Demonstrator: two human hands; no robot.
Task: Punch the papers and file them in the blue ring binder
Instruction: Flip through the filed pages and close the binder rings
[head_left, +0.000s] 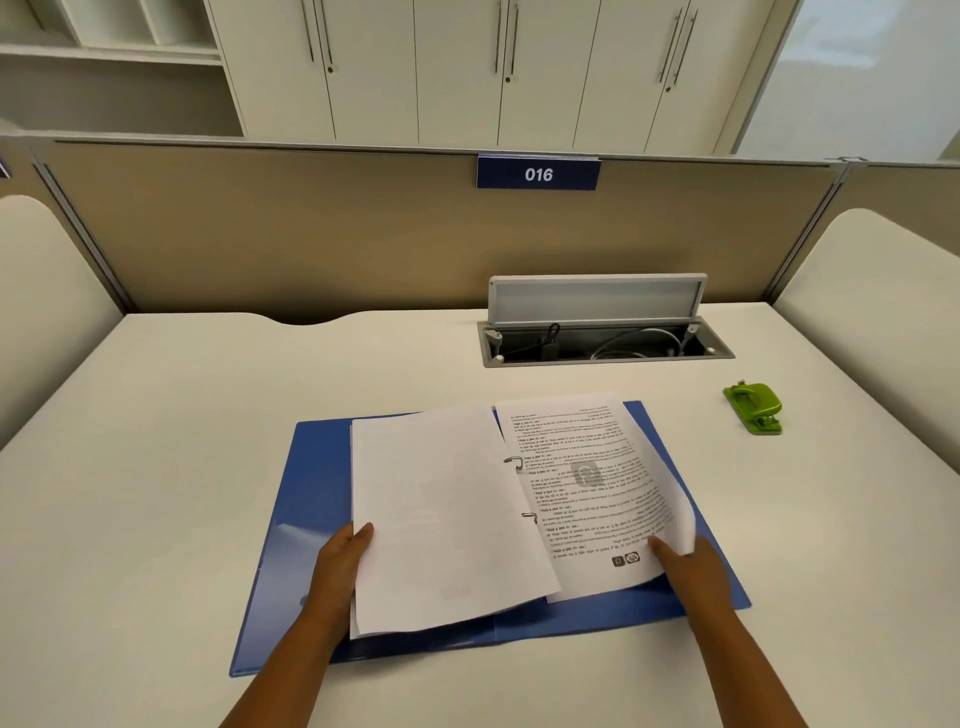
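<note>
The blue ring binder (306, 499) lies open and flat on the white desk. Two metal rings (514, 462) stand at its spine. A stack of blank-faced papers (441, 509) covers the left half, and my left hand (340, 566) grips its lower left edge, thumb on top. Printed papers (576, 488) lie on the right half. My right hand (688, 571) holds their lower right corner, which curls upward. The green hole punch (756, 408) sits apart at the right of the desk.
An open cable hatch (602, 343) with its lid raised is set into the desk behind the binder. A beige partition (311, 234) with a "016" sign closes off the back. Padded side panels flank the desk.
</note>
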